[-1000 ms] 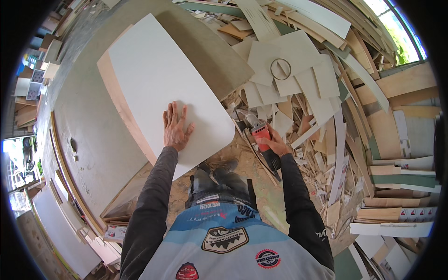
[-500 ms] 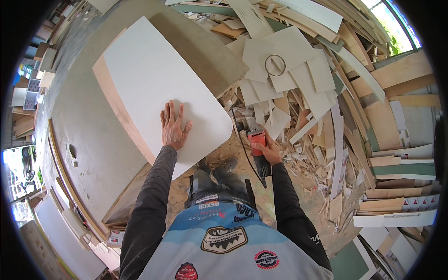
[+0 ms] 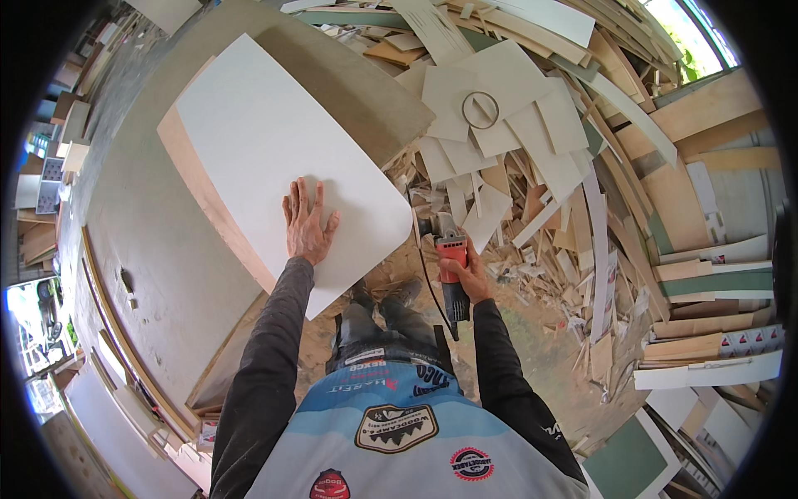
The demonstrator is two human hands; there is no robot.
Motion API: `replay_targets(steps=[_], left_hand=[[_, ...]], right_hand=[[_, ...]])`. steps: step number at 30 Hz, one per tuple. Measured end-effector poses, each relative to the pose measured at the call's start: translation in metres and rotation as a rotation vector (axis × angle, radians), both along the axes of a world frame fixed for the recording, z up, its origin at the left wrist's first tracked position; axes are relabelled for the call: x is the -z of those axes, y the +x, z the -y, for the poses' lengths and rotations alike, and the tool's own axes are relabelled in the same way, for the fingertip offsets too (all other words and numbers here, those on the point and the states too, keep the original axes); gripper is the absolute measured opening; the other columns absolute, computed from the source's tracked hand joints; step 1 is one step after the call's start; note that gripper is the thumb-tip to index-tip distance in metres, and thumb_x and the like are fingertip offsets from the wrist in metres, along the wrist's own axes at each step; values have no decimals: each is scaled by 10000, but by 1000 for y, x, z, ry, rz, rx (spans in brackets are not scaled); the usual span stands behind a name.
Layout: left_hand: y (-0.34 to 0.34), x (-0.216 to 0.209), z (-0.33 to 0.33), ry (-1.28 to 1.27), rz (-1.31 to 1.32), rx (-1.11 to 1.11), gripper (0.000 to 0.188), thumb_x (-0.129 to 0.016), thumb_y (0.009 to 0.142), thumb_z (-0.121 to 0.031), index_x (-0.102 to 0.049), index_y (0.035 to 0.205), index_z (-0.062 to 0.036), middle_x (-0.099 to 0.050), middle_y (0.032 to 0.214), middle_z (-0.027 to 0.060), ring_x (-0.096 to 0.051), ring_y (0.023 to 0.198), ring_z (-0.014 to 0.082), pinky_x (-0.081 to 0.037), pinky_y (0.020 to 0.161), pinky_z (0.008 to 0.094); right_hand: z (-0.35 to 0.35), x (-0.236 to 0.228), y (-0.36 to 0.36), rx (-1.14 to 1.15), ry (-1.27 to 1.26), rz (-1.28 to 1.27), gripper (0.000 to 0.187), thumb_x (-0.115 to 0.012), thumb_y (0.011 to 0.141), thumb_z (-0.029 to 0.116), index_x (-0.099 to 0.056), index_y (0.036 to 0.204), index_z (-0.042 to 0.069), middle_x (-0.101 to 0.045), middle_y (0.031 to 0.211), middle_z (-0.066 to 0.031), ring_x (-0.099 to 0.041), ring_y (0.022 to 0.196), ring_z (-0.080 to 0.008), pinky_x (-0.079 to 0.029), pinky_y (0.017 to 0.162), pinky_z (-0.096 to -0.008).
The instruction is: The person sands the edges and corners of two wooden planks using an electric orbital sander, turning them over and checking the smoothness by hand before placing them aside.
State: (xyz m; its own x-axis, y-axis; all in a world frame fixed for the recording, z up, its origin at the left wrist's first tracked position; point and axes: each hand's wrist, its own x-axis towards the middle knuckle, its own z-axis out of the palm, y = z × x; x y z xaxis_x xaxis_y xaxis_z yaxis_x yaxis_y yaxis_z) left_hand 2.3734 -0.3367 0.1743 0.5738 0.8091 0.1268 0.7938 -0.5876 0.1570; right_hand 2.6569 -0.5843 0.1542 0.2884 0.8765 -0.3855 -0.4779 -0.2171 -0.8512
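Observation:
A white board (image 3: 258, 116) with one rounded corner lies on a broad grey work surface (image 3: 137, 212); a bare wood-coloured strip shows along its left side. My left hand (image 3: 307, 231) rests flat on the board's near part, fingers stretched out. Just off the rounded corner, my right hand (image 3: 475, 281) is wrapped round a red and black angle grinder (image 3: 452, 251). Its head is close to the board's right edge; whether they touch I cannot tell. A dark cord (image 3: 427, 270) runs down beside the tool.
Beyond the grinder lies a heap of pale board offcuts (image 3: 499, 108), with a thin ring (image 3: 480, 110) on top. Splinters and scraps (image 3: 553, 279) cover the floor to the right. Long strips (image 3: 706, 287) are stacked at the far right. My feet (image 3: 402, 293) stand close under the board's near edge.
My right hand and the grinder have shifted slightly left and nearer to me, and the tool has turned a little. My left hand stays flat on the board. The view has moved slightly.

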Motion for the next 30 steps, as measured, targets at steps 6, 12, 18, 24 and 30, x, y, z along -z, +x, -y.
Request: replay_targets(steps=[6, 12, 18, 24, 30], left_hand=[[-3, 2, -1, 5, 4, -2, 713, -425, 1031, -542, -266, 1614, -165, -117, 1678, 216, -108, 1552, 397, -82, 1251, 550], [-2, 4, -1, 5, 14, 9, 712, -458, 1027, -520, -251, 1619, -183, -113, 1681, 207, -110, 1552, 399, -81, 1252, 548], [-2, 5, -2, -4, 22, 11, 712, -442, 1029, -534, -251, 1619, -185, -112, 1682, 206, -104, 1553, 396, -81, 1253, 544], [-4, 11, -3, 1, 10, 9, 711, -404, 1035, -558, -258, 1617, -176, -111, 1678, 221, -93, 1555, 397, -72, 1253, 541], [-2, 9, -3, -10, 24, 17, 708, -401, 1040, -546, -261, 1614, -157, -119, 1674, 229, -77, 1557, 396, -62, 1253, 539]], right_hand=[[5, -5, -19, 63, 28, -37, 840, -700, 875, 20, -263, 1578, 166, -632, 1188, -107, -650, 729, -175, -610, 650, -349], [13, -1, -36, 134, -8, -32, 810, -716, 882, 41, -285, 1558, 160, -624, 1191, -99, -652, 738, -173, -611, 644, -348], [17, -2, -58, 214, 30, -39, 792, -729, 882, 55, -311, 1547, 158, -627, 1164, -87, -654, 751, -165, -614, 641, -342], [22, -2, -79, 299, 17, -41, 783, -721, 885, 50, -311, 1545, 148, -630, 1147, -92, -659, 747, -169, -615, 634, -344], [25, 1, -104, 388, 25, -24, 784, -730, 885, 65, -310, 1541, 153, -626, 1125, -89, -661, 795, -170, -618, 636, -351]])
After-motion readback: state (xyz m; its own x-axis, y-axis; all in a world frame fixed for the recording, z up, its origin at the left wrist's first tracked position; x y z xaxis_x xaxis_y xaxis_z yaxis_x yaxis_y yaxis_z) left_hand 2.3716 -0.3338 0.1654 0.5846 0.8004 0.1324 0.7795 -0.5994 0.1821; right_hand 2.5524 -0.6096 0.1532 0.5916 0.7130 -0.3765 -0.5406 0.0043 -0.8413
